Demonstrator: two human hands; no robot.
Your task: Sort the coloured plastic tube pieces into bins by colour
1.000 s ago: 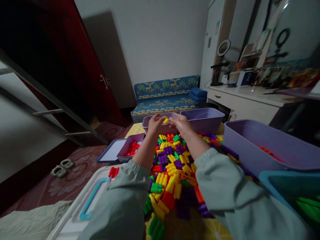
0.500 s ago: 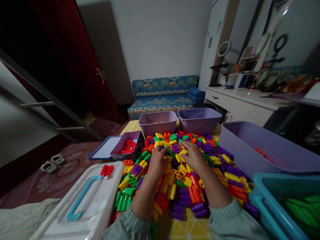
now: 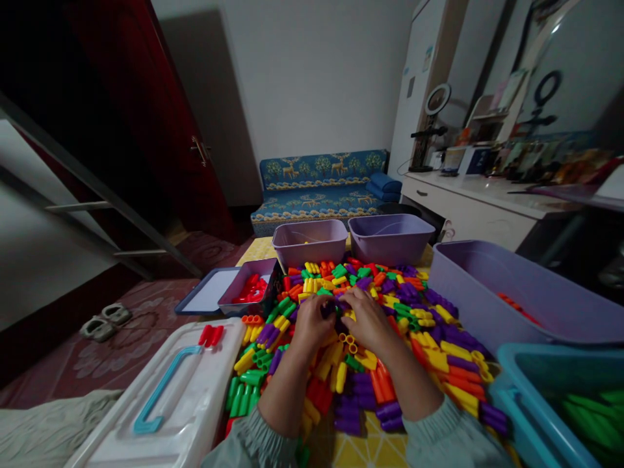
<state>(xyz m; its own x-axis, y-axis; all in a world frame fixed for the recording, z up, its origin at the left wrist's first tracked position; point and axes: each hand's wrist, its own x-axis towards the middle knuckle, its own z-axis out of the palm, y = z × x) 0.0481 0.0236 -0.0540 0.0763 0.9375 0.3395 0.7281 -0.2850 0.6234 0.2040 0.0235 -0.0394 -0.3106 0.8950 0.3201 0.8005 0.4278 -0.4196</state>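
A heap of plastic tube-shaped building blocks (image 3: 341, 377) in yellow, purple, green, red and orange covers the table. My left hand (image 3: 314, 320) and my right hand (image 3: 365, 317) are close together over the middle of the heap, fingers curled towards each other. Between the fingertips shows a dark purple building block (image 3: 332, 304), partly hidden, and both hands seem closed on it. Just below the hands, yellow blocks (image 3: 348, 341) lie with their round open ends up.
Purple bins stand at the back, one left (image 3: 309, 240), one right (image 3: 392, 237); a larger one (image 3: 468, 292) sits right. Nearer is a blue bin (image 3: 531, 403) with green blocks. At left are a small box (image 3: 227, 305) of red pieces and a white lid (image 3: 185, 403) with a blue handle.
My hands have come closer together, the right one moving left. A purple block now shows between them. The yellow block near my right fingers is no longer seen there.
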